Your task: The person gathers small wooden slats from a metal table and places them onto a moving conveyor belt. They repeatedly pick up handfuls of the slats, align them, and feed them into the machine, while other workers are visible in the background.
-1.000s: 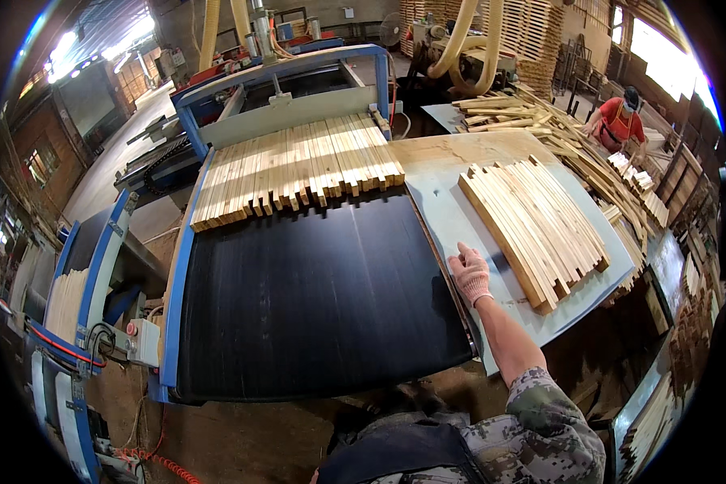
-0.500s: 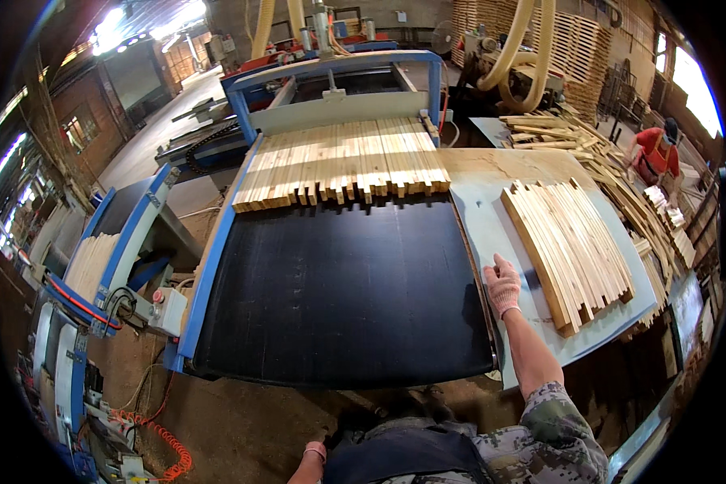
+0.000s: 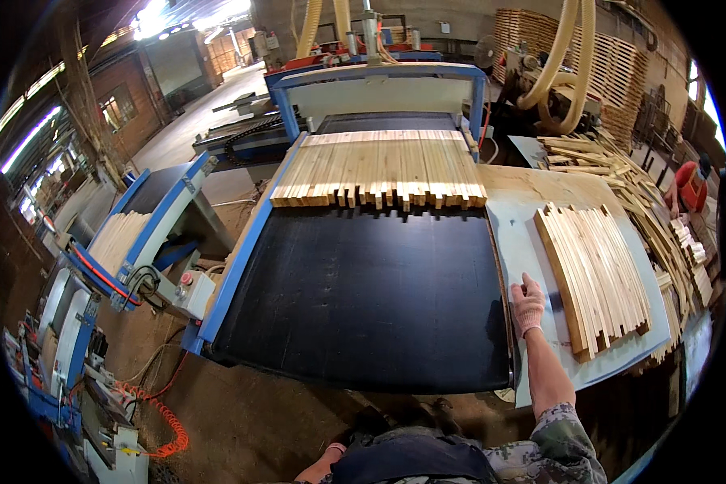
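My right hand (image 3: 528,305), in a pale pinkish glove, rests near the left edge of a light blue board (image 3: 515,234). Its fingers are partly apart, and no object shows in them. Right of it lies a block of pale wooden strips (image 3: 597,278) side by side. A wide row of similar strips (image 3: 379,169) lies across the black conveyor belt (image 3: 363,298), their near ends uneven. Low at the lower edge, my left hand (image 3: 335,448) shows only in part beside my body, its fingers hidden.
A blue frame (image 3: 379,73) with a grey panel spans the belt's far end. Left stand a control box with a red button (image 3: 192,292), a narrower conveyor (image 3: 149,194) and a coiled orange hose (image 3: 169,427). Loose wood (image 3: 621,177) and a red-clad person (image 3: 690,187) are at right.
The grey panel has risen, baring the strips' far ends and some belt behind them. The whole view has shifted a little. My right hand stays at the same place on the board.
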### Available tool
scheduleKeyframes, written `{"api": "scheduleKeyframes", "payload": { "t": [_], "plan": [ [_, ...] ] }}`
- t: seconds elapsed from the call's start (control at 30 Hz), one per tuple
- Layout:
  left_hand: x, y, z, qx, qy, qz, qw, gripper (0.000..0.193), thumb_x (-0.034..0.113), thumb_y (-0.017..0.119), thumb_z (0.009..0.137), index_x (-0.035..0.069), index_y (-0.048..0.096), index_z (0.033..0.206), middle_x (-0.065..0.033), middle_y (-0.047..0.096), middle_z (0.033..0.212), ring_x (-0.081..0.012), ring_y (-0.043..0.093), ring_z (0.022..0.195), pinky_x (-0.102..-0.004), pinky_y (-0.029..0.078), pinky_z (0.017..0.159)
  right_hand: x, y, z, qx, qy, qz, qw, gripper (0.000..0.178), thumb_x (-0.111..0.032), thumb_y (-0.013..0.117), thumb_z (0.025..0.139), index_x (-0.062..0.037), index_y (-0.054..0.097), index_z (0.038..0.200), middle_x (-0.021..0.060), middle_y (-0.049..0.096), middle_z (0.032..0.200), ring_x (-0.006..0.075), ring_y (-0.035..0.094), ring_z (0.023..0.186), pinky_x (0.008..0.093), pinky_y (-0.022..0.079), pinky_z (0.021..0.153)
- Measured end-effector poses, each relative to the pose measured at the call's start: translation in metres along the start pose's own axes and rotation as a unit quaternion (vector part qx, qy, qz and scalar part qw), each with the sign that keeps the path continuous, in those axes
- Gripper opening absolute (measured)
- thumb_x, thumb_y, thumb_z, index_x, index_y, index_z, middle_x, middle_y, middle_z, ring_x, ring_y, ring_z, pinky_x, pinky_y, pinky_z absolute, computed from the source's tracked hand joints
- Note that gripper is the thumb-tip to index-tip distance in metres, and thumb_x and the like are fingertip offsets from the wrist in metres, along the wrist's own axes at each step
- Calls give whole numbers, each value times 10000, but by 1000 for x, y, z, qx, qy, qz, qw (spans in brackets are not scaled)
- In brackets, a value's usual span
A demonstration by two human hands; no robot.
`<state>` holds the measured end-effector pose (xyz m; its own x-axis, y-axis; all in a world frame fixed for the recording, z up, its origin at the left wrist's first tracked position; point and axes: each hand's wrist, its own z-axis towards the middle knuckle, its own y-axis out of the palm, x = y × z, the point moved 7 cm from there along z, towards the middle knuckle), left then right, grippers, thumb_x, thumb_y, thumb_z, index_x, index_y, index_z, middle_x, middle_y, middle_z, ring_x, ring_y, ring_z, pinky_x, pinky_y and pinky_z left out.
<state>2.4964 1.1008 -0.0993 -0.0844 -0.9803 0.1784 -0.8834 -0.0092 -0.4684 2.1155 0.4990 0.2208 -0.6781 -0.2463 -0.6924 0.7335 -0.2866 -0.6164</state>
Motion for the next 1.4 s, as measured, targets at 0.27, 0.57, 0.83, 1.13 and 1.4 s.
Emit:
{"api": "scheduleKeyframes", "payload": {
  "t": [0.27, 0.57, 0.83, 1.13, 1.4],
  "plan": [
    [-6, 9, -4, -3, -9, -11, 1000, 531, 502, 690, 985, 6, 763, 1161, -182, 781, 1143, -317, 745, 1071, -458, 552, 884, 1, 3, -1, 1, -10, 10, 1000, 534, -259, 732, 960, 44, 686, 1398, 176, 709, 1013, 307, 694, 907, 417, 562, 882],
    [-5, 10, -5, 3, -12, -19, 1000, 533, 496, 702, 977, -10, 765, 1134, -188, 784, 1109, -314, 750, 1041, -462, 552, 863, -1, 2, -1, -13, 1, 10, 1000, 513, -239, 719, 976, 39, 683, 1406, 179, 723, 1049, 292, 703, 927, 406, 567, 890],
    [-7, 13, -4, 5, -17, -24, 1000, 535, 490, 713, 971, -24, 766, 1110, -193, 788, 1080, -312, 756, 1015, -465, 553, 845, 0, 0, -1, -12, 1, 5, 1000, 516, -227, 738, 970, 39, 677, 1408, 185, 726, 1065, 305, 706, 939, 411, 568, 903],
    [-15, 16, -7, 12, -27, -44, 999, 539, 484, 725, 963, -40, 767, 1083, -199, 792, 1046, -309, 761, 985, -469, 553, 825, -5, 9, -2, -2, -37, -6, 999, 485, -210, 727, 986, 17, 681, 1412, 181, 731, 1098, 307, 704, 990, 406, 564, 923],
    [9, 17, -11, 37, 5, -53, 998, 543, 478, 736, 956, -55, 768, 1058, -204, 795, 1017, -307, 767, 959, -473, 553, 807, 58, 18, 7, 12, -61, 43, 997, 513, -285, 688, 1071, 6, 632, 1489, 137, 732, 1219, 248, 686, 1039, 351, 541, 919]
  ]
}}
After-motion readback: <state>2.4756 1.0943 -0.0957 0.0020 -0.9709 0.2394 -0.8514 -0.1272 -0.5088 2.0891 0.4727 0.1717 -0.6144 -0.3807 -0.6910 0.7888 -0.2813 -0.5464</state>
